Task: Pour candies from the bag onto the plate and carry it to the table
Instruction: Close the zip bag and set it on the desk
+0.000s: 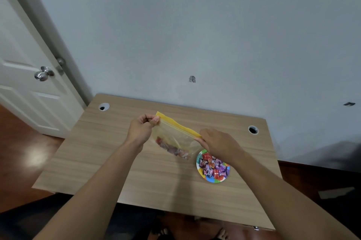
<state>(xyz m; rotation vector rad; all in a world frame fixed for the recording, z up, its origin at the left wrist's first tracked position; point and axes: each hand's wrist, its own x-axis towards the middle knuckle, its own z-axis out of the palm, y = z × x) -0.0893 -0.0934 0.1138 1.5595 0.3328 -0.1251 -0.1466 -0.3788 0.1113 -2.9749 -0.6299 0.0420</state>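
Candies in red, purple and pink wrappers lie heaped on a small round plate with a bright multicoloured rim, which sits on the desk toward its right side, roughly midway between the far and near edges. Just left of the plate and above the desk's middle, a clear zip bag with a yellow closure strip is held up off the surface, its strip running from upper left to lower right. A few wrapped sweets remain bunched in its lowest part. The left hand pinches the strip's far-left corner between thumb and fingers; the right hand grips the strip's other end, fingers closed on it, hovering over the plate's far rim. Both bare forearms reach in from the near edge. Two round cable holes mark the desk's far corners. Behind stands a pale wall, and a white door with a metal knob lies to the left.
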